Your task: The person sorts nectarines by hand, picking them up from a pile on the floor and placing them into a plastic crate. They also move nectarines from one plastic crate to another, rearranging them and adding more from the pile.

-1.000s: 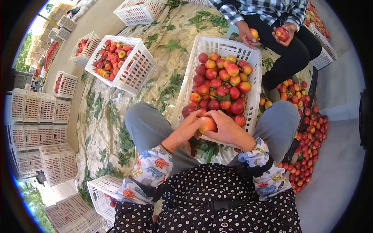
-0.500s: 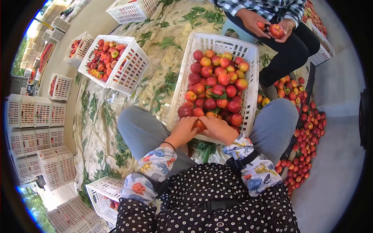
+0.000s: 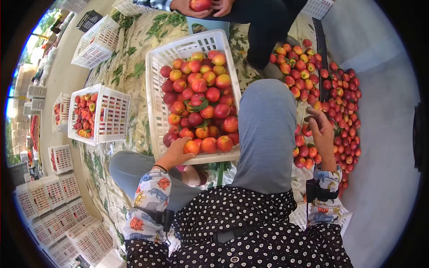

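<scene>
At far left, white slatted crates (image 3: 58,196) stand stacked; to their right and farther off, a fruit-filled white crate (image 3: 115,116) rests near a pale ground sheet (image 3: 139,96) strewn with green leaves. The left hand (image 3: 178,151) lies at the near edge of the central crate (image 3: 154,96), its fingertips against a red-orange fruit (image 3: 192,147); whether they grip it cannot be told. The central crate, slightly tilted in view, contains a mound of red and yellow fruit (image 3: 195,119) with a few leaves among them. Beyond its far end, a co-worker's hands (image 3: 222,6) hold a red fruit (image 3: 200,4) above a pale blue stool (image 3: 220,27). The wearer's denim-clad knee (image 3: 268,134) rises just beside the crate's right side. Farther right, the right hand (image 3: 323,134) is extended over loose fruit (image 3: 342,129), thumb and fingers apart; a small dark patch beside the thumb is too small to identify. A black strip (image 3: 321,44) runs through this fruit, and a grey surface (image 3: 384,111) borders the scene at far right.
</scene>
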{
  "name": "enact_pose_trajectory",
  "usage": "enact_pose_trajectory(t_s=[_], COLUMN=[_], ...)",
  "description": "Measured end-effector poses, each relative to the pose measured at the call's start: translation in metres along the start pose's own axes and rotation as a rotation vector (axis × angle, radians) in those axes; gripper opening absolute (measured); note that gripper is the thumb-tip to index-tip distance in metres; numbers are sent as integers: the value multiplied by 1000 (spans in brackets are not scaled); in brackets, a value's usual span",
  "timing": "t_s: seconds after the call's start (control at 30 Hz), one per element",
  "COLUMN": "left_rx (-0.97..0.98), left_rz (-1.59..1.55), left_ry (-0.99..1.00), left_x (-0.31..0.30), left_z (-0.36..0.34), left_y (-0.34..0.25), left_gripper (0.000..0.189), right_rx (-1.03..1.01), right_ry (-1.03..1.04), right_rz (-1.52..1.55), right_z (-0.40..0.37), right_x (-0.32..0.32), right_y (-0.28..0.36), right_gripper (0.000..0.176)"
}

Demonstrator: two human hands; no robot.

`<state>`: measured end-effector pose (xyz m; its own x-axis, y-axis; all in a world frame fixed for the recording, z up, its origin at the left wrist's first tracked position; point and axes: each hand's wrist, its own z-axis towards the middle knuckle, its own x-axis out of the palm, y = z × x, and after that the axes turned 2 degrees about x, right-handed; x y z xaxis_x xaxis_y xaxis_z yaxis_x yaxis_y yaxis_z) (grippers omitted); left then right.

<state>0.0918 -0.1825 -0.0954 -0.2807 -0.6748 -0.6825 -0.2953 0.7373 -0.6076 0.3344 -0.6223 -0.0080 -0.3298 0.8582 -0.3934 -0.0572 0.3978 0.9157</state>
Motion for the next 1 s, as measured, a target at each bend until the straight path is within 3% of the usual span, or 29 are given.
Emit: enact_pose_trajectory(t_s=[0.07,0.17,0.2,0.3,0.37,0.43,0.5,0.57,0.7,0.83,0.93,1.0], left_rx=[-12,-2,-5,13,35,42,28,27,-20,-42,-32,78], left_rz=[90,109,86,20,-89,-82,-63,-34,30,18,37,344], left_ry=[39,-73,-159,-140,-48,-91,-129,-185,-280,-329,-388,-422], left_x=[-6,-5,-3,5,7,15,22,27,36,37,40,41], left_z=[4,1,-1,-3,-2,-2,-1,-2,-4,-6,-8,-9], left_y=[-12,-8,-7,1,3,0,-4,-4,-8,-11,-20,-30], left_gripper=[73,77,77,71,61,60,60,60,62,65,62,54], right_rx=[100,52,55,177,95,14,-243,-397,-590,-365,-343,-250], right_ry=[-2,-24,-18,-138,-127,-120,43,264,514,871,845,944], right_rz=[-110,-232,-216,47,80,109,220,100,-316,-776,-979,-999], right_z=[-25,-71,-77,-79,-67,-55,-42,-27,-10,3,-3,1], right_x=[-6,0,2,1,1,14,37,73,195,282,306,303], right_y=[-72,-116,-105,-46,11,66,110,154,131,70,17,29], right_gripper=[25,23,23,21,20,20,19,17,22,30,47,51])
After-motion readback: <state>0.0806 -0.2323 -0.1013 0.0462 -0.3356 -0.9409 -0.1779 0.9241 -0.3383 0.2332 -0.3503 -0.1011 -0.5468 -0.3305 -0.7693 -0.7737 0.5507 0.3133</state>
